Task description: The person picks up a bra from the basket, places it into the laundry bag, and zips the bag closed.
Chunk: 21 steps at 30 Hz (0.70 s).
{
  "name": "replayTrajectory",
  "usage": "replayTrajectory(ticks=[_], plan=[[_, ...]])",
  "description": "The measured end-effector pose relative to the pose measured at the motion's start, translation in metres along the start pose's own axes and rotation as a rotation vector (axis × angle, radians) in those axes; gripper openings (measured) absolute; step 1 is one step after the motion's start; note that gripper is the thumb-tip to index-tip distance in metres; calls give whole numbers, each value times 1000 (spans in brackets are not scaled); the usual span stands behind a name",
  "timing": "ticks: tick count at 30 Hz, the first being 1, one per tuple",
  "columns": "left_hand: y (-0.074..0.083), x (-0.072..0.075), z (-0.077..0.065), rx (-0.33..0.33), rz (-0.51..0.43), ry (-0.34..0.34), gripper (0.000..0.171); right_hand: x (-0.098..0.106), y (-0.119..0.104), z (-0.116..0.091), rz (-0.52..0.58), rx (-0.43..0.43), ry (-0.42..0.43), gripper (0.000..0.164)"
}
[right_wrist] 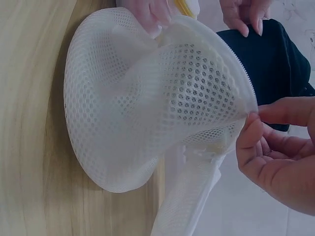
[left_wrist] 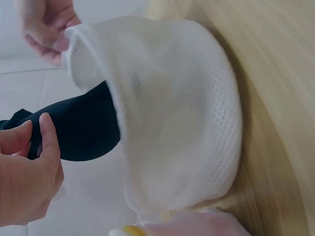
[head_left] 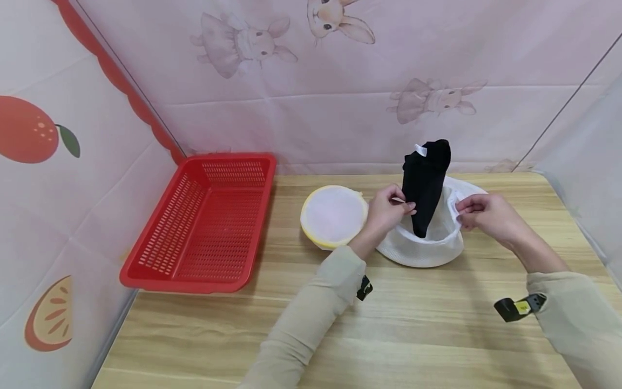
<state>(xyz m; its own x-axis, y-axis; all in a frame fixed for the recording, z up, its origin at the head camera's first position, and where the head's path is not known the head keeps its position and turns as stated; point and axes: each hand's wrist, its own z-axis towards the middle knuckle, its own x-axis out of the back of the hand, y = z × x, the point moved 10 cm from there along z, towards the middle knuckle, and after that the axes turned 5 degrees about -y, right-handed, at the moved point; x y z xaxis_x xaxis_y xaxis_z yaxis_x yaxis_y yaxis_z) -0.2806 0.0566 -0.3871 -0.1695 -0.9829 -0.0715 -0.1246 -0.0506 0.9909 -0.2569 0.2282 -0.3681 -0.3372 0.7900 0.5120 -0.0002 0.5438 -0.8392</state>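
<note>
The black cloth (head_left: 426, 186) stands nearly upright in the mouth of the white mesh bag (head_left: 423, 254), its narrow lower end inside the rim and its wider top, with a white tag (head_left: 420, 150), above it. The left hand (head_left: 386, 212) pinches the cloth's near edge between thumb and fingers; this grip probably keeps the soft material lengthwise so that it clears the rim. The right hand (head_left: 493, 219) pinches the bag's rim on the side opposite the left hand, presumably because the limp mesh would otherwise sag and narrow the mouth. Zipper teeth (right_wrist: 237, 56) run along the rim, and a lid flap (head_left: 464, 186) lies folded back behind the bag, which leaves the mouth uncovered. The bag's base rests on the table (head_left: 413, 329). Just left of the bag sits a round pouch (head_left: 334, 214) with yellow edging; its contents cannot be made out. Well left of the bag, beyond the pouch, stands a red basket (head_left: 184, 286). The bag's inner floor is hidden by its near wall, and in the left wrist view this wall also covers the cloth's lower end. The type of garment cannot be determined, the left fingertips behind the cloth are concealed, and both sleeves (head_left: 311, 308) are cut off by the frame.
</note>
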Motion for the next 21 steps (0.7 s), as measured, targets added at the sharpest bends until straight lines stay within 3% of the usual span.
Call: replayTrajectory(ticks=[8, 15, 21], plan=[[-7, -7, -2, 0, 112, -30, 24, 3, 1, -1, 31, 14, 24, 18], [-6, -9, -2, -44, 159, -120, 22, 3, 5, -1, 115, -12, -3, 16], [1, -7, -3, -130, 354, -168, 21, 15, 7, -2, 124, -5, 92, 15]])
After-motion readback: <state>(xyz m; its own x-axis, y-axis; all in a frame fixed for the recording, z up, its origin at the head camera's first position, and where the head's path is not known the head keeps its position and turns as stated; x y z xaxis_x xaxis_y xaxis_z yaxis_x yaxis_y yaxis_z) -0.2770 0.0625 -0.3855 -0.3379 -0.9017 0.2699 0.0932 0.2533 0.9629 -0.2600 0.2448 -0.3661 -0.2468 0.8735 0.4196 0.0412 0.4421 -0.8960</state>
